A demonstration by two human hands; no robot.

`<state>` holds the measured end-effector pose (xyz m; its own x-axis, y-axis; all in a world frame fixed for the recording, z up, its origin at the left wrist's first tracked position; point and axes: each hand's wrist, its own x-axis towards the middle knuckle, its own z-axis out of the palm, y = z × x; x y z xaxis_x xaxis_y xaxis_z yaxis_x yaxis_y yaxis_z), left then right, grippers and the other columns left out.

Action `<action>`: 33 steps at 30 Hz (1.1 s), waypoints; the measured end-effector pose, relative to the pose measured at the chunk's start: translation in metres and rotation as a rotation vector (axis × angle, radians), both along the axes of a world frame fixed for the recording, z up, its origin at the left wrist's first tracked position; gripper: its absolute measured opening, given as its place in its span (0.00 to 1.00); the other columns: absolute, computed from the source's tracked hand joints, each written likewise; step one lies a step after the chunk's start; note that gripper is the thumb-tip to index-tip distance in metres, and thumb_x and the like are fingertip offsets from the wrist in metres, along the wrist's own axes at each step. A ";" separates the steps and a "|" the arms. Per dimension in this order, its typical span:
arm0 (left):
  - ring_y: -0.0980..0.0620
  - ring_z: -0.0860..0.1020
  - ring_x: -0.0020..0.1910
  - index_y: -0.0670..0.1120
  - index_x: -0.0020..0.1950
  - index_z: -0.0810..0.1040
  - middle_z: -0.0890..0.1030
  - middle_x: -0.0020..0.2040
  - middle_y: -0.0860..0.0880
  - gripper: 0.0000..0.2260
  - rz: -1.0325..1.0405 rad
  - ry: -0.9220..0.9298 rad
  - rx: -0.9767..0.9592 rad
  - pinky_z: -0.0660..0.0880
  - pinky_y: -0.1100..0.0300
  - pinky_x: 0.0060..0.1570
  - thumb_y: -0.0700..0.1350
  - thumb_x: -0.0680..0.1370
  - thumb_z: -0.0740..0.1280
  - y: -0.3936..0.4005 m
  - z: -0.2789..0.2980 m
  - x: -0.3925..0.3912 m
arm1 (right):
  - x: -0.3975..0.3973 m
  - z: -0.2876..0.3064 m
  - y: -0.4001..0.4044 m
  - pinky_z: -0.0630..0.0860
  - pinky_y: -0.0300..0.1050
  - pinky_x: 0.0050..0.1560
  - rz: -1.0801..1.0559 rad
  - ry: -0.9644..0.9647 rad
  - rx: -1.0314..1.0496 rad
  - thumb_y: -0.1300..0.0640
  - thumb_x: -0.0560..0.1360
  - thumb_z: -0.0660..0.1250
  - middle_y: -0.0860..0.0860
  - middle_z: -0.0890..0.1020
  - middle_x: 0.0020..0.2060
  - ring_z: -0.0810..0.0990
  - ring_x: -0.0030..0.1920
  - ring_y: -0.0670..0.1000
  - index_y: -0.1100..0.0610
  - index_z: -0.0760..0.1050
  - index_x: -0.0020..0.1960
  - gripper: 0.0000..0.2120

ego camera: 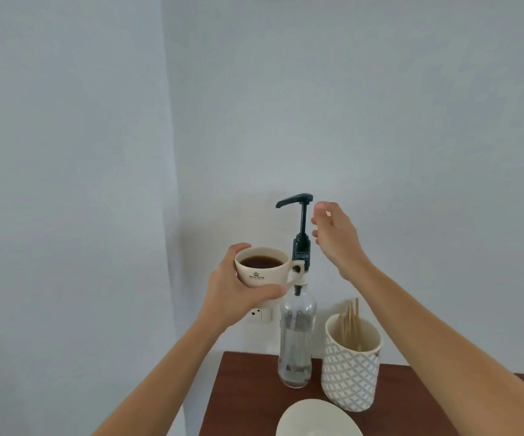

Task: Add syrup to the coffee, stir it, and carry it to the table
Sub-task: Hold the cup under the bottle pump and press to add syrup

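My left hand [235, 294] grips a cream coffee cup [262, 272] full of dark coffee, held in the air just left of the syrup bottle's neck and below its spout. The clear glass syrup bottle [296, 341] stands on the brown table and carries a dark pump [300, 215] with its spout pointing left. My right hand [336, 237] hovers just right of the pump head, fingers apart, holding nothing and not touching it. Several wooden stir sticks [350, 322] stand in a white patterned holder [350, 363] to the bottle's right.
A white saucer [317, 418] lies on the brown table [248, 391] at the near edge, in front of the bottle. A wall socket [260, 314] sits behind my left hand. Pale walls meet in a corner at the left.
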<state>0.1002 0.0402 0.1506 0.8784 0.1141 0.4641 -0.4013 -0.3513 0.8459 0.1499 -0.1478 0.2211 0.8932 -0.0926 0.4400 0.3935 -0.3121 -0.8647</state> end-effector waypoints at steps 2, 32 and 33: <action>0.55 0.81 0.52 0.58 0.61 0.72 0.81 0.51 0.58 0.40 0.020 -0.011 0.004 0.83 0.52 0.47 0.57 0.52 0.81 0.003 0.012 0.007 | 0.012 0.015 0.013 0.78 0.57 0.59 0.053 0.054 0.034 0.41 0.82 0.52 0.54 0.80 0.53 0.82 0.51 0.56 0.52 0.70 0.64 0.20; 0.55 0.80 0.51 0.54 0.61 0.74 0.81 0.52 0.55 0.36 -0.017 0.022 -0.012 0.79 0.59 0.42 0.49 0.57 0.84 -0.002 0.046 0.050 | 0.044 0.019 0.046 0.82 0.61 0.47 0.058 0.057 0.419 0.55 0.74 0.62 0.58 0.87 0.34 0.88 0.38 0.61 0.59 0.74 0.37 0.09; 0.54 0.80 0.52 0.55 0.61 0.74 0.81 0.52 0.55 0.36 -0.021 0.021 -0.013 0.79 0.59 0.42 0.50 0.56 0.84 -0.002 0.046 0.050 | 0.044 0.019 0.046 0.82 0.60 0.47 0.054 0.055 0.419 0.55 0.74 0.62 0.58 0.87 0.33 0.88 0.38 0.61 0.58 0.74 0.37 0.09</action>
<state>0.1500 0.0379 0.1968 0.8904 0.1012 0.4437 -0.3901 -0.3322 0.8587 0.1936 -0.1017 0.2404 0.9227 -0.2054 0.3262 0.3498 0.0907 -0.9324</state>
